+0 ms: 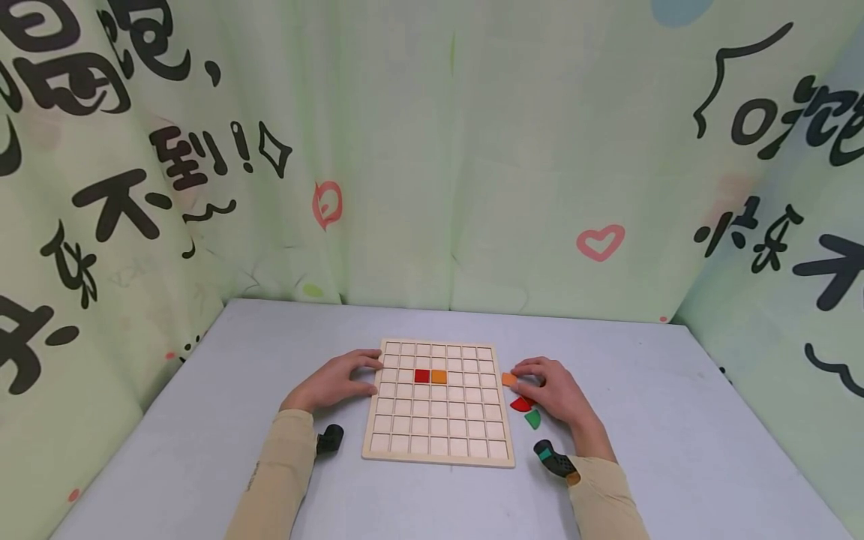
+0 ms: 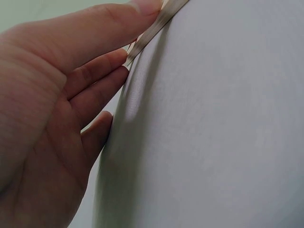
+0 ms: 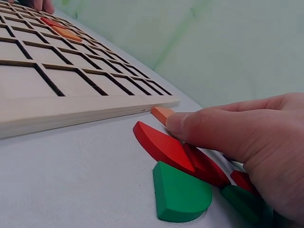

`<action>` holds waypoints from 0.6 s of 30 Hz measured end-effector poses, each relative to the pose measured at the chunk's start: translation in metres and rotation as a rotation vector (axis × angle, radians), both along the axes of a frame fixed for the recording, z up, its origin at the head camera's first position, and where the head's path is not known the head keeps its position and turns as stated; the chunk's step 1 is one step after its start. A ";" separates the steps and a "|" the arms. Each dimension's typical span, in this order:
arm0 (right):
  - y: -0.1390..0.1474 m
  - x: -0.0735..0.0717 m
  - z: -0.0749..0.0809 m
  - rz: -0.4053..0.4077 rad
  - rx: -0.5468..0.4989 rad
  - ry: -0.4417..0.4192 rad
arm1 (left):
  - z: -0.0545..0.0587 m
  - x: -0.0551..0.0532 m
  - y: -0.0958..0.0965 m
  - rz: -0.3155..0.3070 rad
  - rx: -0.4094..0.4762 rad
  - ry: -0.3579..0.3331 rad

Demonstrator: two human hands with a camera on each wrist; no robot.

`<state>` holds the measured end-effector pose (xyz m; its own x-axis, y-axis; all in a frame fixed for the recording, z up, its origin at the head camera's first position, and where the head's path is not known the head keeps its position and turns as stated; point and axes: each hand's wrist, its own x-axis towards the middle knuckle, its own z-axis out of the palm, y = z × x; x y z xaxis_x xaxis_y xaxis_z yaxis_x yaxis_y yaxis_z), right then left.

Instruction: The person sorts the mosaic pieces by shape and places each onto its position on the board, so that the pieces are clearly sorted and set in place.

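Passable from above over the near rows of the board (image 1: pixel 439 461), but blocked at left by the left hand (image 1: pixel 340 381) and at right by the right hand (image 1: pixel 553 390), orange piece (image 1: pixel 509 379), red pieces (image 3: pixel 164 146) and green pieces (image 3: pixel 183 192).

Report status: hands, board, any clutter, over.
Left hand at left edge of board. Right hand pinches orange piece beside board's right edge. Red square, orange square on grid. Loose red piece, green piece close by right hand.

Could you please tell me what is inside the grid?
Inside the grid, a red tile and an orange tile sit side by side. What lies beneath them is covered and cannot be seen.
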<state>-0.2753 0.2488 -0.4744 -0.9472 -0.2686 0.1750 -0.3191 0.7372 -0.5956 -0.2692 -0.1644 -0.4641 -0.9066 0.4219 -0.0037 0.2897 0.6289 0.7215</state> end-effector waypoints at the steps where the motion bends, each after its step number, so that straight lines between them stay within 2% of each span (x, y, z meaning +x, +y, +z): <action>1: 0.000 0.000 0.001 -0.002 -0.001 0.000 | 0.000 0.000 0.000 0.000 0.000 0.000; 5: 0.001 0.001 0.002 0.000 -0.006 0.007 | -0.001 0.000 0.000 0.000 -0.001 0.004; 11: 0.002 0.000 0.002 -0.079 -0.082 -0.052 | -0.001 0.000 0.000 0.012 0.001 0.000; 18: 0.003 0.001 0.003 -0.133 -0.101 -0.086 | 0.002 0.001 0.000 0.017 -0.011 -0.005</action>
